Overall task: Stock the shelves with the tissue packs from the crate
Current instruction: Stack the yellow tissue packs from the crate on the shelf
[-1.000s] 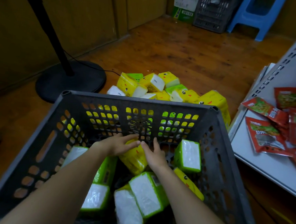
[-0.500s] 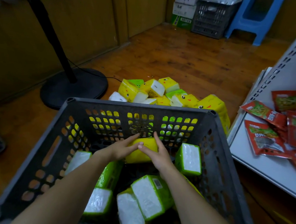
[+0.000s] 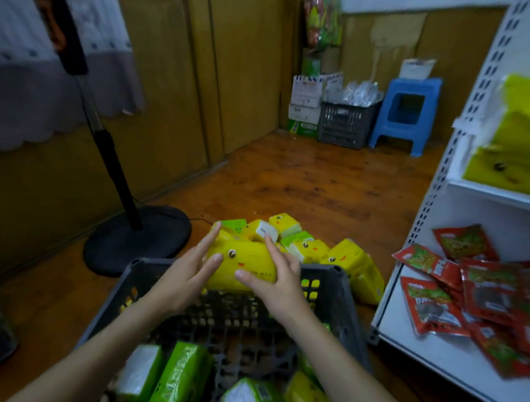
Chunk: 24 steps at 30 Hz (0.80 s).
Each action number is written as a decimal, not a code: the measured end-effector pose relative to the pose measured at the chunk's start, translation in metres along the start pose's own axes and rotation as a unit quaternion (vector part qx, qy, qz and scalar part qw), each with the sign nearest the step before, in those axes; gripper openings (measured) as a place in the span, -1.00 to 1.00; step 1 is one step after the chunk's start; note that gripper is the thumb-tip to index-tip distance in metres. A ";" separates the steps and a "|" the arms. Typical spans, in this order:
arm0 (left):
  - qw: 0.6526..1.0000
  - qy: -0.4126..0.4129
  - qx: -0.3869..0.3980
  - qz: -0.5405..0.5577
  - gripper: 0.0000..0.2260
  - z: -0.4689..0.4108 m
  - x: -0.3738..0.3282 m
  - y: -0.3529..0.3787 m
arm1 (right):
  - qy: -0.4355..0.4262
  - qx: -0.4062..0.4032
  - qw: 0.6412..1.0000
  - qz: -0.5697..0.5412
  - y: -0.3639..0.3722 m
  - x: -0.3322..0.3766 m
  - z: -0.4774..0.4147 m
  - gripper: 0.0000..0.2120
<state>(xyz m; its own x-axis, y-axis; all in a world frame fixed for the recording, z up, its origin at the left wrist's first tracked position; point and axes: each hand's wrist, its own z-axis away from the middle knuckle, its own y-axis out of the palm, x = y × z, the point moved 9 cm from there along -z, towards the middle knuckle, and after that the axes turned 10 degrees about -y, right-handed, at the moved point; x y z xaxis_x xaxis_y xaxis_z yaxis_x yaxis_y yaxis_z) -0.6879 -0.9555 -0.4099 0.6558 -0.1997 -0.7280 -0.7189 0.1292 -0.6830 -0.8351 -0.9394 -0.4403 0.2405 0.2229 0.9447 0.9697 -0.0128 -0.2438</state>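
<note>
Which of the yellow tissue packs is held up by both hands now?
The yellow pack with the cartoon eye, between the left hand and right hand above the crate's far rim. The other yellow packs lie untouched.

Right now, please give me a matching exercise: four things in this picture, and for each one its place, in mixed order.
Things:
1. yellow tissue pack
2. red snack packets
3. blue stool
4. green tissue packs

Places:
A. by the far wall
B. between both hands, above the crate's far rim
C. inside the crate
D. on the white shelf

Pairs: 1-B, 2-D, 3-A, 4-C
</note>
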 end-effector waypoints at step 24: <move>0.914 0.399 -0.007 0.080 -0.37 -0.066 -0.526 0.101 | -0.272 -0.363 0.860 0.236 -0.491 0.249 0.067 -0.37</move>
<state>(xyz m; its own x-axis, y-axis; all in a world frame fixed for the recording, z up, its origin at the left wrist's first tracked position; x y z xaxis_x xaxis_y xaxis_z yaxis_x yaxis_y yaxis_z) -1.1204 -0.9017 -0.0918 0.1701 -0.8243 -0.5400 -0.7971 0.2072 -0.5672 -1.2539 -0.8125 -0.1000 0.7504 0.4459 0.4879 0.5880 -0.7875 -0.1847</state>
